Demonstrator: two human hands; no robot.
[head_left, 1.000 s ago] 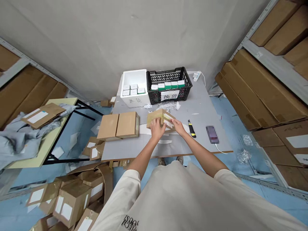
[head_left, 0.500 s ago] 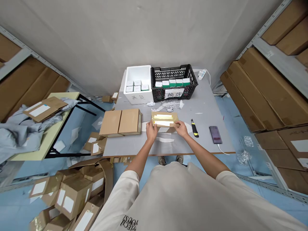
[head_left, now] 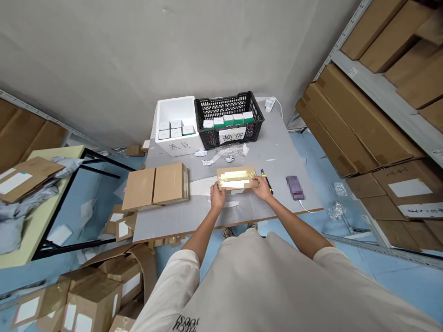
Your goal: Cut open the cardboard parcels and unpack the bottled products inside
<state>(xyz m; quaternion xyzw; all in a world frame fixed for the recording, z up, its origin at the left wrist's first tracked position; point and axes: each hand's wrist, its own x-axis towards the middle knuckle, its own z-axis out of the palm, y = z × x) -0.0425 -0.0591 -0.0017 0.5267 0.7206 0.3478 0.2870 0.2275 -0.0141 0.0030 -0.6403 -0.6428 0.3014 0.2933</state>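
Observation:
A small cardboard box (head_left: pixel 237 175) with white labels and shiny tape across it is held over the near middle of the table. My left hand (head_left: pixel 217 195) grips its left end and my right hand (head_left: pixel 262 187) its right end, both with fingers closed on the edges. Partly behind my right hand lies a black and yellow utility knife (head_left: pixel 266 177). Two closed cardboard boxes (head_left: pixel 170 182) stand side by side to the left of my left hand. Strips of white paper (head_left: pixel 204 186) lie on the table around the held box.
At the back stand a white foam box (head_left: pixel 176 146) and a black plastic crate (head_left: pixel 258 131), both holding small white-and-green boxes. Crumpled plastic wrap (head_left: pixel 230 151) lies before them. A phone (head_left: pixel 295 187) with a cable is at right. Carton-filled shelves (head_left: pixel 377 78) flank the table.
My view has swung to the right, so the table sits further left in it. The held box has shifted right, nearer the knife, and its labelled face shows more fully.

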